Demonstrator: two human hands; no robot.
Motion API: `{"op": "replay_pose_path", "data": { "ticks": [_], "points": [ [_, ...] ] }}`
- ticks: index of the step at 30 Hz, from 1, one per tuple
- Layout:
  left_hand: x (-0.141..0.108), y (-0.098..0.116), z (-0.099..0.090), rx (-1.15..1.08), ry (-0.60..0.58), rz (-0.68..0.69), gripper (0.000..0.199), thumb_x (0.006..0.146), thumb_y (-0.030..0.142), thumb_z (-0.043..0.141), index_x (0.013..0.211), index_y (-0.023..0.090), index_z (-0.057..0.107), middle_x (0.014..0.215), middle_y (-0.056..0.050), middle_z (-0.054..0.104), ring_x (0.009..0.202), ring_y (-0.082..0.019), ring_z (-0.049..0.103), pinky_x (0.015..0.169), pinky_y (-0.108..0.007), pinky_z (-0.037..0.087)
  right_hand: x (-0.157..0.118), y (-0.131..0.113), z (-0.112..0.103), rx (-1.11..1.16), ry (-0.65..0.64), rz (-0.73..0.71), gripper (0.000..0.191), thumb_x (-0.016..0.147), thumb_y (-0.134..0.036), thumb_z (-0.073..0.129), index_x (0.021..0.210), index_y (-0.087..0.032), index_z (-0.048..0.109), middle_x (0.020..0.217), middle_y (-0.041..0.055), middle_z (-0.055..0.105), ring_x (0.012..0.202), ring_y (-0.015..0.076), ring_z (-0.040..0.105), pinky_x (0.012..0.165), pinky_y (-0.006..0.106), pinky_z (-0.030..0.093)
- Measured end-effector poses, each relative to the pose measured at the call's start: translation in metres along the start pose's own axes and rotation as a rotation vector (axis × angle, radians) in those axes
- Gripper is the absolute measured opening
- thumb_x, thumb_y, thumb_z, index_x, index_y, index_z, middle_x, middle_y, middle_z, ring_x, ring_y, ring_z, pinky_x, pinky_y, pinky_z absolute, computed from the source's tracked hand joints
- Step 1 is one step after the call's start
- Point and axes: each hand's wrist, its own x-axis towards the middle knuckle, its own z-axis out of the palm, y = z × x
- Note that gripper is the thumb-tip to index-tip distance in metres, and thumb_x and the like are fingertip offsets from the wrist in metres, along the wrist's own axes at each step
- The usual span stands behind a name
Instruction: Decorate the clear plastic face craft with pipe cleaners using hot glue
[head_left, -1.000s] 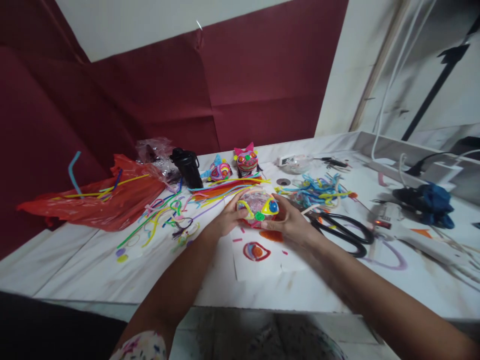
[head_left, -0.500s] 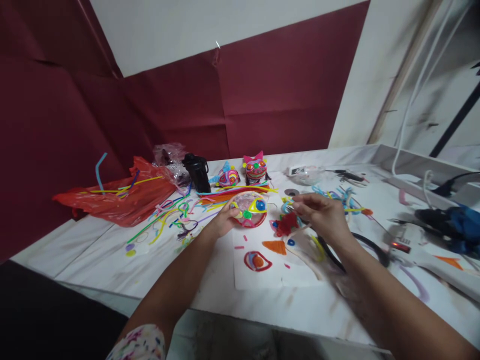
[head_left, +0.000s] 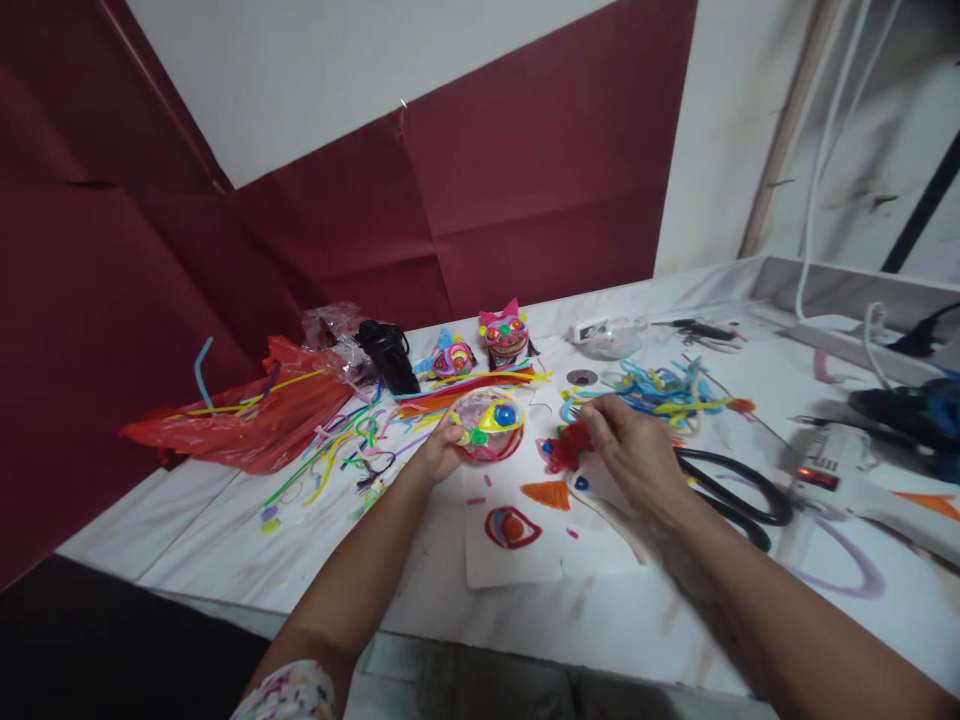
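My left hand (head_left: 444, 450) grips the left edge of a round craft piece (head_left: 487, 425), which has a yellow-rimmed blue eye, a green dot and a red lower rim. To the right, my right hand (head_left: 626, 440) has thumb and fingers pinched together just above a red fuzzy piece (head_left: 568, 448); whatever lies between the fingertips is too small to make out. Below, a white sheet (head_left: 487, 570) bears a red-rimmed eye with an orange centre (head_left: 513, 527), an orange triangle (head_left: 547, 494) and small pink strips.
Behind stand a black bottle (head_left: 388, 357) and two colourful animal figures (head_left: 506, 335). A red plastic bag (head_left: 247, 420) and loose fuzzy strips lie left. Blue strips (head_left: 660, 385), black-handled scissors (head_left: 739, 490), a glue gun (head_left: 847, 470) and pliers (head_left: 701, 330) lie right.
My right hand has moved down slightly, closer to the red fuzzy piece. My left hand still holds the round piece. The camera view has shifted a little.
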Motion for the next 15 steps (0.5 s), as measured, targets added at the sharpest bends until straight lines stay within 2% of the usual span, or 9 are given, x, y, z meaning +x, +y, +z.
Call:
{"op": "replay_pose_path", "data": {
  "ticks": [7, 12, 15],
  "points": [
    [0.001, -0.005, 0.002, 0.067, 0.002, 0.053, 0.088, 0.059, 0.022, 0.075, 0.139, 0.024, 0.039, 0.118, -0.009, 0.066, 0.107, -0.027, 0.063, 0.096, -0.046, 0.046, -0.002, 0.006, 0.004, -0.08, 0.077, -0.083, 0.028, 0.089, -0.037, 0.045, 0.083, -0.018, 0.064, 0.065, 0.0056, 0.066, 0.058, 0.0205, 0.06, 0.058, 0.031, 0.041],
    [0.001, -0.005, 0.013, 0.121, 0.047, 0.062, 0.089, 0.058, 0.025, 0.077, 0.138, 0.027, 0.04, 0.126, -0.009, 0.061, 0.113, -0.027, 0.059, 0.095, -0.041, 0.046, 0.003, 0.014, 0.001, -0.149, 0.137, -0.112, 0.023, 0.088, -0.032, 0.047, 0.083, -0.02, 0.065, 0.069, 0.0065, 0.068, 0.065, 0.0226, 0.062, 0.064, 0.034, 0.043],
    [0.001, -0.003, 0.021, 0.159, 0.018, 0.05, 0.088, 0.057, 0.024, 0.077, 0.138, 0.029, 0.041, 0.132, -0.008, 0.057, 0.118, -0.028, 0.055, 0.095, -0.04, 0.046, 0.007, 0.02, -0.001, -0.189, 0.186, -0.134, 0.022, 0.088, -0.03, 0.046, 0.085, -0.02, 0.066, 0.074, 0.0076, 0.07, 0.07, 0.0242, 0.063, 0.069, 0.038, 0.046]
  ]
}}
